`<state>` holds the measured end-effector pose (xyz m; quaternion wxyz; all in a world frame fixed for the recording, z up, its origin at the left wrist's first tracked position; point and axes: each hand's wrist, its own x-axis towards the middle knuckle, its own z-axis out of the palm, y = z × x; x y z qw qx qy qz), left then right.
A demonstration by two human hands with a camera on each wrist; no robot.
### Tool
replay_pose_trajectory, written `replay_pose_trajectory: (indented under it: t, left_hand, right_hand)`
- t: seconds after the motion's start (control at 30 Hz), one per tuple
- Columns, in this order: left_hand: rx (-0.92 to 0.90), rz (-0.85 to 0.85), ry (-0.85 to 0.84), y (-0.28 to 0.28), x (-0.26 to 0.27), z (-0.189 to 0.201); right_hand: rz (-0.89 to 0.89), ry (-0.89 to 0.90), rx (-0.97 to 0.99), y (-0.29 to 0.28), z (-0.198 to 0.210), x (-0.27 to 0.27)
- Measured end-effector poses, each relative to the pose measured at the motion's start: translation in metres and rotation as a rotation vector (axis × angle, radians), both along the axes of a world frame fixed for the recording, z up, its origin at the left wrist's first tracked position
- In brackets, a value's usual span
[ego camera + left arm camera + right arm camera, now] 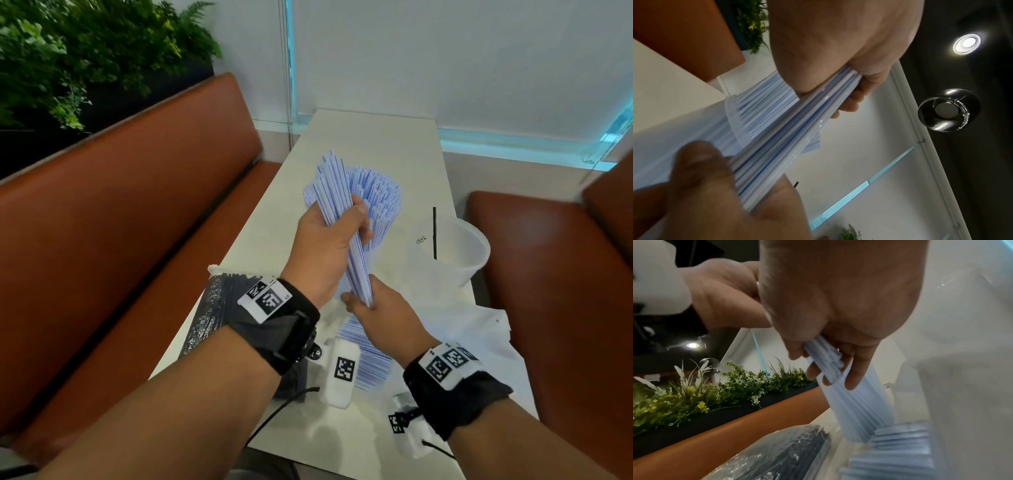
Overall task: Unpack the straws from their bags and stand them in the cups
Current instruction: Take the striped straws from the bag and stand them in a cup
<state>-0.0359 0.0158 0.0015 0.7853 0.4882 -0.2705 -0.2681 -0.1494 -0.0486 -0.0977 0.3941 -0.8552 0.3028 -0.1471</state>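
Note:
My left hand (327, 240) grips the middle of a thick bundle of white straws with blue stripes (337, 192), held tilted above the table. My right hand (378, 310) holds the bundle's lower end, fingers curled round the straw ends (826, 363). The left wrist view shows my left fingers (851, 99) wrapped round the bundle (785, 146). Just behind the bundle stands a clear cup packed with the same striped straws (378, 192). A second clear cup (462, 250) to the right holds one black straw (434, 233).
A sealed bag of black straws (210, 308) lies at the table's left edge. Loose striped straws (371, 359) lie under my wrists, beside crumpled clear bags (479, 329). Orange bench seats (120, 205) flank the narrow white table (370, 137).

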Motion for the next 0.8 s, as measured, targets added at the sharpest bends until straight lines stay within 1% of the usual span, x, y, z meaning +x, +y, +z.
replay_pose_trajectory:
  t: [0.1,0.17,0.2,0.23,0.3,0.37,0.43,0.53,0.63,0.7,0.73,0.8]
  left_hand:
    - [0.038,0.063,-0.102,0.003,0.018,0.009]
    - [0.022,0.111,-0.14,0.003,0.038,0.019]
    - [0.007,0.125,-0.143,0.001,0.047,0.025]
    - [-0.008,0.134,-0.137,-0.001,0.054,0.031]
    - [-0.015,0.143,-0.106,-0.008,0.063,0.04]
    - [0.002,0.153,-0.078,-0.017,0.068,0.047]
    - [-0.001,0.177,-0.05,-0.026,0.071,0.053]
    - [-0.036,0.256,-0.013,-0.036,0.077,0.058]
    - [-0.084,0.356,-0.016,-0.043,0.083,0.058]
    - [-0.087,0.386,-0.08,-0.045,0.082,0.051]
    - [-0.052,0.388,-0.14,-0.046,0.081,0.045]
    - [0.093,0.373,-0.306,-0.045,0.08,0.031]
  right_hand:
    - [0.139,0.113,-0.089,-0.009,0.005,0.0]
    - [0.226,0.16,-0.079,-0.019,0.012,-0.004]
    - [0.229,0.161,-0.085,-0.023,0.016,-0.004]
    - [0.201,0.149,-0.118,-0.028,0.019,-0.002]
    - [0.09,0.135,-0.232,-0.039,0.024,0.008]
    - [-0.014,0.19,-0.346,-0.048,0.028,0.02]
    - [-0.059,0.285,-0.391,-0.055,0.029,0.029]
    - [-0.02,0.376,-0.322,-0.063,0.027,0.037]
    - [0.051,0.359,-0.324,-0.065,0.019,0.04]
    - [0.04,0.35,-0.315,-0.067,0.016,0.04]
    - [0.035,0.351,-0.325,-0.067,0.015,0.039]
    - [0.033,0.354,-0.347,-0.068,0.014,0.039]
